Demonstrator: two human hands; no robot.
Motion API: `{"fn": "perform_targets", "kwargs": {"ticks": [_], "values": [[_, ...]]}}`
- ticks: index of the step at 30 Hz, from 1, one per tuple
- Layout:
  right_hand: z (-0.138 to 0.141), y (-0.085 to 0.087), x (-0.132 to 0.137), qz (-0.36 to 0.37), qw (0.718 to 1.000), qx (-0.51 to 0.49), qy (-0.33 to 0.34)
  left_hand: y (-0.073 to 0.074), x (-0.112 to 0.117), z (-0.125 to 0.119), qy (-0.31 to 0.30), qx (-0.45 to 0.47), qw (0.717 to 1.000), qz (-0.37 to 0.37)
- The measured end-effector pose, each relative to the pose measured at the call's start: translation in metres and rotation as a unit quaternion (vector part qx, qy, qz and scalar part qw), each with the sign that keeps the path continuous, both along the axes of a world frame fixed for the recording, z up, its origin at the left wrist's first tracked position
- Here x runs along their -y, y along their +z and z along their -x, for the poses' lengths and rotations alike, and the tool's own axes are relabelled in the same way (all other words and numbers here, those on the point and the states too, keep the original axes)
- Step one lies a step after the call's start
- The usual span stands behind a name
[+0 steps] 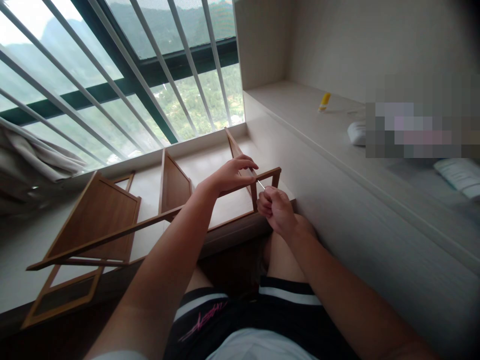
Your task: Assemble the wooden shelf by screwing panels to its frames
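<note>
A brown wooden shelf rack (101,220) lies on its side on the pale window ledge (15,260). My left hand (234,173) is closed over the rack's upper rail near its right end. My right hand (275,210) sits just below that corner, fingers pinched on a thin silver tool (260,184) that points up at the frame joint. Both arms reach forward over my knees and black shorts.
A barred window (123,75) rises behind the ledge, with folded cloth (33,160) at the left. To the right a raised pale shelf holds a yellow object (324,101), a white item (357,133) and a white pillow (461,175).
</note>
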State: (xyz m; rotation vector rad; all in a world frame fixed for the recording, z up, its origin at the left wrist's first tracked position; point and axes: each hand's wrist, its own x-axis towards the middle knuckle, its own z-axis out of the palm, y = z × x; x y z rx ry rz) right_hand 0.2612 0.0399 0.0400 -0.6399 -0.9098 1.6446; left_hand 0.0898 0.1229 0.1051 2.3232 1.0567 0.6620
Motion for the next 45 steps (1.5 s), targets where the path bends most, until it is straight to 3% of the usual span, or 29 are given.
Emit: {"fn": "perform_targets", "kwargs": {"ticks": [4,9,18,29,35,42,44,45], "values": [[0.015,-0.001,0.011,0.082,0.986,-0.143,0.010,-0.001,-0.001,0.001,-0.002,0.001,1.000,-0.001],[0.022,0.006,0.018,0.075,0.985,-0.155,-0.033,-0.001,-0.001,0.001,-0.003,0.002,1.000,-0.001],[0.013,-0.002,0.005,-0.023,0.988,0.078,-0.132,-0.001,-0.001,0.001,-0.004,0.004,1.000,-0.001],[-0.003,0.002,-0.005,-0.116,0.958,0.236,-0.116,0.000,0.000,0.000,-0.003,-0.001,1.000,-0.007],[-0.015,0.011,-0.010,-0.178,0.916,0.347,-0.097,-0.001,-0.001,0.001,-0.002,0.003,1.000,-0.006],[-0.031,0.025,-0.020,-0.304,0.793,0.524,-0.067,-0.001,-0.002,0.000,0.001,0.004,1.000,-0.006],[-0.034,0.027,-0.022,-0.312,0.783,0.535,-0.063,0.000,-0.001,0.000,-0.003,0.000,1.000,-0.007],[-0.034,0.027,-0.022,-0.308,0.791,0.526,-0.060,0.000,-0.001,0.000,-0.004,-0.001,1.000,-0.007]]}}
